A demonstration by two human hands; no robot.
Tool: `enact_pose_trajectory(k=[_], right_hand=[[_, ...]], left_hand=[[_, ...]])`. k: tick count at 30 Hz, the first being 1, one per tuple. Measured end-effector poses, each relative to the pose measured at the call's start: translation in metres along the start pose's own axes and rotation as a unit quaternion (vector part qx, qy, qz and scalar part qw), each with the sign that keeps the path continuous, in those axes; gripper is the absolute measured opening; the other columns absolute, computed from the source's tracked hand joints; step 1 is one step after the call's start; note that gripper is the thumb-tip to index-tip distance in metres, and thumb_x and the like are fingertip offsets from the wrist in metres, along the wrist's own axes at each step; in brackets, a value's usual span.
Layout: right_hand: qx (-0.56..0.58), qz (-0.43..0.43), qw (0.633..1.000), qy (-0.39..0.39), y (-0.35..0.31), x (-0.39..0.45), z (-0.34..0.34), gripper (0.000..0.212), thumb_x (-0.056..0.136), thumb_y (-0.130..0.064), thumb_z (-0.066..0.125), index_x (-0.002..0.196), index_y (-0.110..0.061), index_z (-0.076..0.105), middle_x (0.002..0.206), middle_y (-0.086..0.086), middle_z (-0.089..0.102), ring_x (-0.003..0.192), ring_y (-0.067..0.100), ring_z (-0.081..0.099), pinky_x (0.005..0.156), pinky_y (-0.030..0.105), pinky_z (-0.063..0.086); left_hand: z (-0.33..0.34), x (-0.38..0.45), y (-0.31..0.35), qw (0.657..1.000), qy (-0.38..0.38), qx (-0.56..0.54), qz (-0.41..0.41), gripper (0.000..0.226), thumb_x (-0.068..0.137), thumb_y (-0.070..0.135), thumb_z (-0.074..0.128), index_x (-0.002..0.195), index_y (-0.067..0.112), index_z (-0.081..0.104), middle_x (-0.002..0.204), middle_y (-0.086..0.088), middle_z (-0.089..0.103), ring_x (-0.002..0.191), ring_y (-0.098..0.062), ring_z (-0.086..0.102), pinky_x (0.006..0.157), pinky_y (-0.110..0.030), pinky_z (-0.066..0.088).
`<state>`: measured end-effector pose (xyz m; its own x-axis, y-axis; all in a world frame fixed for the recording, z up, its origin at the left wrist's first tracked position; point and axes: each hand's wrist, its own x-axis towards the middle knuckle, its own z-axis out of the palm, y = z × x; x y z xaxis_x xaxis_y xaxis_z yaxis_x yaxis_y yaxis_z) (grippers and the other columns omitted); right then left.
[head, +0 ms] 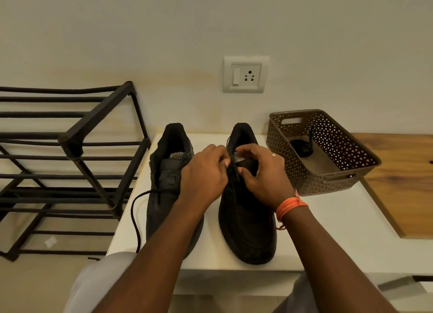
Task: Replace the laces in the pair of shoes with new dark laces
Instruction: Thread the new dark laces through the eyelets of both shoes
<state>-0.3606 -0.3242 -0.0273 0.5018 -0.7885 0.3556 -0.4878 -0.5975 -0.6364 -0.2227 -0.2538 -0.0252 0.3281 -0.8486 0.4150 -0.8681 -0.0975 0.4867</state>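
left hand (203, 172) pinches dark lace (235, 169) | right hand (262, 174) pinches same lace | over right black shoe (248, 219) | left black shoe (164, 183) beside

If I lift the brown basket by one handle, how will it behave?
The brown basket looks like thin perforated plastic, so it is probably light and may flex slightly. It holds only a dark coil, probably a lace, so lifting by one handle would likely tilt it and slide the coil.
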Motion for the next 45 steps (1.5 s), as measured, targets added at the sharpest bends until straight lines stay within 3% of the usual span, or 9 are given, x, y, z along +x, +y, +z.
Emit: enact_pose_trajectory(k=[7, 11, 13, 17, 19, 22, 29, 37, 45], right_hand=[[0.026, 0.016, 0.999, -0.031, 0.003, -0.001, -0.012, 0.033, 0.081, -0.024, 0.076, 0.111, -0.019, 0.066, 0.132, -0.001, 0.058, 0.125, 0.016, 0.05, 0.108, 0.038, 0.041], [0.036, 0.035, 0.997, -0.053, 0.005, -0.002, -0.018, 0.037, 0.079, -0.027, 0.078, 0.114, -0.019, 0.067, 0.139, -0.001, 0.053, 0.13, 0.015, 0.044, 0.109, 0.03, 0.034], [0.038, 0.04, 0.997, -0.057, 0.004, -0.002, -0.02, 0.042, 0.077, -0.028, 0.079, 0.116, -0.021, 0.066, 0.141, -0.001, 0.05, 0.131, 0.015, 0.043, 0.107, 0.027, 0.031], [0.056, 0.039, 0.996, -0.059, 0.005, -0.002, -0.02, 0.044, 0.075, -0.027, 0.081, 0.115, -0.024, 0.066, 0.141, -0.002, 0.05, 0.129, 0.014, 0.044, 0.107, 0.027, 0.034], [0.066, 0.039, 0.995, -0.062, 0.005, -0.002, -0.02, 0.043, 0.075, -0.025, 0.081, 0.115, -0.025, 0.066, 0.14, -0.003, 0.05, 0.126, 0.01, 0.044, 0.105, 0.025, 0.034], [0.07, 0.038, 0.995, -0.067, 0.007, -0.005, -0.019, 0.045, 0.075, -0.024, 0.081, 0.117, -0.027, 0.064, 0.143, -0.003, 0.048, 0.124, 0.006, 0.04, 0.107, 0.027, 0.035], [0.086, 0.037, 0.993, -0.067, 0.006, -0.007, -0.018, 0.049, 0.072, -0.025, 0.084, 0.117, -0.026, 0.065, 0.142, -0.003, 0.048, 0.128, 0.012, 0.044, 0.107, 0.029, 0.036], [0.092, 0.043, 0.992, -0.08, 0.001, -0.004, -0.018, 0.057, 0.07, -0.032, 0.085, 0.123, -0.026, 0.064, 0.143, -0.002, 0.048, 0.131, 0.015, 0.044, 0.109, 0.034, 0.038], [0.068, 0.024, 0.993, -0.092, -0.004, -0.007, -0.01, 0.052, 0.068, -0.033, 0.085, 0.115, -0.033, 0.064, 0.147, -0.001, 0.043, 0.133, 0.019, 0.042, 0.111, 0.044, 0.039]], left_hand=[[-0.027, 0.004, -0.002, 0.952, 0.159, -0.163, -0.204, 0.006, 0.101, 0.018, 0.043, 0.1, 0.015, 0.048, 0.098, -0.003, 0.057, 0.085, -0.016, 0.061, 0.077, -0.03, 0.053], [-0.076, 0.014, -0.025, 0.66, 0.367, -0.575, -0.314, 0.015, 0.101, 0.014, 0.033, 0.113, 0.012, 0.042, 0.107, -0.013, 0.057, 0.075, -0.02, 0.072, 0.071, -0.031, 0.059], [-0.1, 0.013, -0.045, 0.584, 0.436, -0.612, -0.306, 0.032, 0.099, 0.017, 0.034, 0.128, 0.007, 0.04, 0.096, -0.01, 0.055, 0.058, -0.011, 0.061, 0.061, -0.022, 0.051], [-0.106, 0.006, -0.05, 0.773, 0.433, -0.362, -0.29, 0.007, 0.101, 0.022, 0.039, 0.105, 0.022, 0.045, 0.087, 0.008, 0.053, 0.067, 0.0, 0.053, 0.064, -0.012, 0.042], [-0.091, 0.005, -0.03, 0.904, 0.286, -0.232, -0.218, 0.004, 0.101, 0.025, 0.044, 0.102, 0.024, 0.048, 0.088, 0.012, 0.053, 0.073, 0.006, 0.055, 0.066, -0.008, 0.044], [-0.059, 0.006, -0.008, 0.989, 0.05, -0.066, -0.124, 0.017, 0.098, 0.038, 0.048, 0.107, 0.027, 0.057, 0.106, 0.012, 0.055, 0.088, -0.004, 0.054, 0.083, -0.026, 0.045], [-0.016, 0.005, 0.007, 0.992, -0.091, 0.088, -0.016, 0.032, 0.1, 0.045, 0.04, 0.104, 0.024, 0.064, 0.108, 0.004, 0.064, 0.109, -0.02, 0.049, 0.097, -0.038, 0.032], [-0.017, 0.001, 0.019, 0.947, 0.238, -0.197, -0.082, 0.023, 0.099, 0.034, 0.043, 0.085, 0.018, 0.049, 0.08, 0.009, 0.049, 0.081, -0.019, 0.05, 0.076, -0.045, 0.046], [-0.031, 0.001, 0.004, 0.995, -0.018, 0.08, -0.053, 0.025, 0.096, 0.036, 0.052, 0.12, 0.029, 0.055, 0.126, 0.007, 0.053, 0.121, -0.017, 0.038, 0.097, -0.034, 0.025]])
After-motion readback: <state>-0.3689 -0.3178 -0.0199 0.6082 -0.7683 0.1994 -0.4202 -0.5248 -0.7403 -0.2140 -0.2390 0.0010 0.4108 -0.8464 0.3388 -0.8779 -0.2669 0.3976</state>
